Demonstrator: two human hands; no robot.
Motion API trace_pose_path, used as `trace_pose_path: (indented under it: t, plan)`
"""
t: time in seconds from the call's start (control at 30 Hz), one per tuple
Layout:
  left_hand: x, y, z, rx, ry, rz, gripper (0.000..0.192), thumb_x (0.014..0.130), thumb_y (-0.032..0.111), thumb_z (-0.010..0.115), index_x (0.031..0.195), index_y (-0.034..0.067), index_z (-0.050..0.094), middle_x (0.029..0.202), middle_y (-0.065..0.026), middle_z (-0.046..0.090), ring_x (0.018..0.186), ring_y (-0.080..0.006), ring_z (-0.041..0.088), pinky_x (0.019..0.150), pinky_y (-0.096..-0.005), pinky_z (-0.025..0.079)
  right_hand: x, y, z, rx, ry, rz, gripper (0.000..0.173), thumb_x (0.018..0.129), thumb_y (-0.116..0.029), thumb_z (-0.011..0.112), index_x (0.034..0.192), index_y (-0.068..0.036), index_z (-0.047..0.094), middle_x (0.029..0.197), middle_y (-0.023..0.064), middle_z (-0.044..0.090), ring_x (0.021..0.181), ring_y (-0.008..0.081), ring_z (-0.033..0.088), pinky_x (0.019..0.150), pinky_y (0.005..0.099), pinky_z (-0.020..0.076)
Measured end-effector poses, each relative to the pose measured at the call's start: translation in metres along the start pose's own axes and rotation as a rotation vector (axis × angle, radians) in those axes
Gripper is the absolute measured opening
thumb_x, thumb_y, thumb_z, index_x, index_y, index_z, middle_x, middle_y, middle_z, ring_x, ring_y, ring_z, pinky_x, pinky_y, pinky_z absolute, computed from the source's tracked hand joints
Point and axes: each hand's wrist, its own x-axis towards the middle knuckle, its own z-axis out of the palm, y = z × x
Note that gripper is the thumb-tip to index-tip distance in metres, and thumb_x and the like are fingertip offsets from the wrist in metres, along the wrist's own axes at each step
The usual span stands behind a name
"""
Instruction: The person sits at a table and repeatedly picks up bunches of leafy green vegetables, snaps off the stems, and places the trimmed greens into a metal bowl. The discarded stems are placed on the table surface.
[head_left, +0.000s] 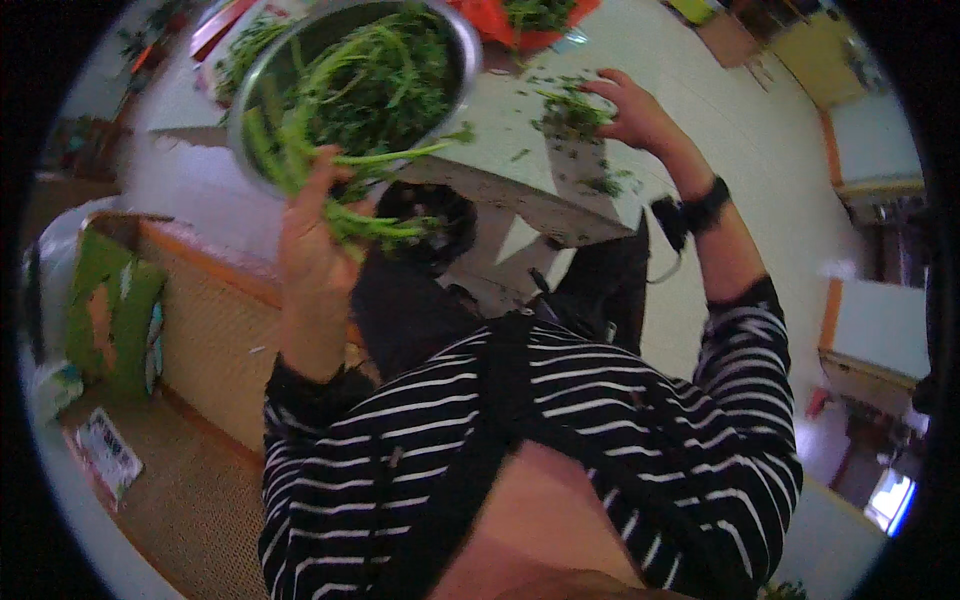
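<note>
A bunch of green leafy vegetable stems is gripped in my left hand, over the near rim of a metal bowl. Inside that bowl lies a heap of the same leafy greens. My right hand, fingers spread, is beside a small pile of leaf scraps on the pale table. Whether its fingertips touch the scraps is unclear. Smaller leaf bits are scattered toward the table's near edge.
An orange-red plastic bag with greens is beyond the bowl. More greens lie to its left. Beneath the table edge is a dark round container. At left, a woven-surfaced bench carries a green cushion or bag.
</note>
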Motion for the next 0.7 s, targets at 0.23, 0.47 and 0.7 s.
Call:
trace_pose_path:
  t: [0.23,0.47,0.7]
  plan:
    - [0.001,-0.009,0.016,-0.078,-0.145,-0.055,0.014,0.088,0.018,0.063,0.099,0.009,0.060,0.079,-0.0010,0.058,0.059,-0.0107,0.056,0.047,-0.0246,0.048,-0.022,-0.106,-0.020,1.096,-0.160,0.202,0.025,0.094,-0.018,0.054,0.113,-0.003,0.059,0.105,0.0021,0.063,0.094,0.0133,0.059,0.084,0.0280,0.0458]
    - [0.001,-0.018,0.013,0.055,-0.140,-0.020,0.013,0.087,0.013,0.064,0.099,0.008,0.060,0.084,-0.0015,0.061,0.070,-0.0086,0.056,0.054,-0.0226,0.046,-0.009,-0.187,-0.019,1.081,-0.014,-0.096,0.029,0.092,-0.017,0.054,0.117,-0.002,0.057,0.107,0.0038,0.061,0.095,0.0132,0.057,0.085,0.0272,0.0445]
    - [-0.003,-0.019,0.003,0.130,-0.208,-0.014,0.015,0.086,0.010,0.064,0.100,0.010,0.060,0.100,-0.0020,0.065,0.079,-0.0075,0.061,0.057,-0.0195,0.047,-0.007,-0.213,-0.012,1.055,-0.214,-0.019,0.016,0.092,-0.015,0.056,0.096,-0.002,0.063,0.074,-0.0034,0.054,0.065,0.0043,0.046,0.058,0.0205,0.0386]
